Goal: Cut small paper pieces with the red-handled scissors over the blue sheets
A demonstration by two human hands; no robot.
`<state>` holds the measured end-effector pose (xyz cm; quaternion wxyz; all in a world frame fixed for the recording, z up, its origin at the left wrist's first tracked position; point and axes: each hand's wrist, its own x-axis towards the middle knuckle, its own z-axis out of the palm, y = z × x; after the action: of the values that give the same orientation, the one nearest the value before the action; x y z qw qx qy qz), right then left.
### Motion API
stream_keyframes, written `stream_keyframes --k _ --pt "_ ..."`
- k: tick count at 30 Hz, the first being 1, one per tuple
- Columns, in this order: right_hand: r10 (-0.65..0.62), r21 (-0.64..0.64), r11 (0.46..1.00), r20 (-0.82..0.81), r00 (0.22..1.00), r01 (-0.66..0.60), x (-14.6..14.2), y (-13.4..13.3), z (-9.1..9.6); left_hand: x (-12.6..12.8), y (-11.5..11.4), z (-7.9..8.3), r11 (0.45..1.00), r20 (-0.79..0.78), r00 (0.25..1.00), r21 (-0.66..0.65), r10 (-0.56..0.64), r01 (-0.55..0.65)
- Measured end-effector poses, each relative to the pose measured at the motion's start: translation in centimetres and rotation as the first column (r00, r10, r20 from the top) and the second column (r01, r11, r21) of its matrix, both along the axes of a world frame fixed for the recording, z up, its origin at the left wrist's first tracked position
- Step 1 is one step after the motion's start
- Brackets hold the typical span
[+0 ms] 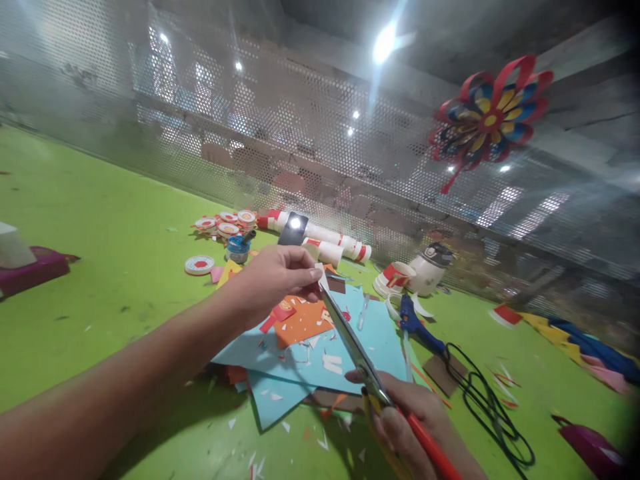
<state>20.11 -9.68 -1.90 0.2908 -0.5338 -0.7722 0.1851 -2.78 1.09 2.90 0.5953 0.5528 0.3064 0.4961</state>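
Observation:
My left hand point(274, 280) pinches a small piece of white paper point(323, 277) between thumb and fingertips. My right hand point(417, 413) is closed around a pair of scissors point(354, 345) with a red handle, and a bit of yellow shows under the fingers. The scissor tips reach up to the lower edge of the white paper; whether the blades are parted is hard to see. Beneath both hands lie light blue sheets point(310, 367) and an orange sheet point(303, 323), strewn with white scraps point(332, 363).
A blue glue gun point(417, 327) with a coiled black cable point(493, 417) lies to the right. White-and-red paper tubes point(325, 235), a small blue jar point(239, 249), round paper pieces point(227, 227) and a white container point(427, 272) stand near the mesh panel. A paper flower point(491, 121) hangs overhead.

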Motion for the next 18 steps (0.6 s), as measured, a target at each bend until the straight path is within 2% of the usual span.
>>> stream_keyframes --k 9,13,18 --pt "0.073 0.008 0.997 -0.047 0.996 -0.073 -0.36 0.18 -0.16 -0.06 0.17 -0.04 1.0 0.002 1.0 -0.013 0.007 -0.007" --pt "0.054 0.055 0.997 -0.035 0.998 -0.052 -0.17 0.41 -0.31 -0.02 0.17 -0.01 1.0 0.013 1.0 -0.021 0.019 -0.019" --pt "0.157 0.017 0.987 -0.031 0.987 -0.157 -0.46 0.32 -0.16 0.11 0.24 -0.05 0.998 0.03 0.997 -0.01 0.069 -0.069"
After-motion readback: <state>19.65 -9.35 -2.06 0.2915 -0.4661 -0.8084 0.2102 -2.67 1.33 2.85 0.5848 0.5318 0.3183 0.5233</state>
